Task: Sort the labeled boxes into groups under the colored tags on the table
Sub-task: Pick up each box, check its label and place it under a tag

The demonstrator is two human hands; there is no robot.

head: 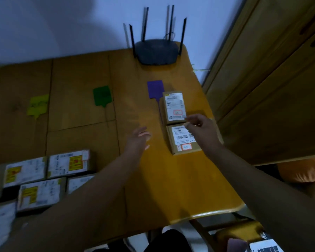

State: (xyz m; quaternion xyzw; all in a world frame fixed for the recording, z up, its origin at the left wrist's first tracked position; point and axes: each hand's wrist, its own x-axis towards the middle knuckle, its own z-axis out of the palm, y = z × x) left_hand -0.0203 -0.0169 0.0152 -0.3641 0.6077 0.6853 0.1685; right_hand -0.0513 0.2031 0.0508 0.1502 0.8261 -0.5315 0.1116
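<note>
Whole frame soft, motion blur on both hands. Print on the box labels unreadable, incl. the red-framed stickers on the two boxes under the purple tag. Right hand covers the near box's upper right corner and part of its label; can't tell if the fingers touch it. Left forearm hides part of the box pile; pile cut by the left edge. Writing on the yellow tag illegible.
</note>
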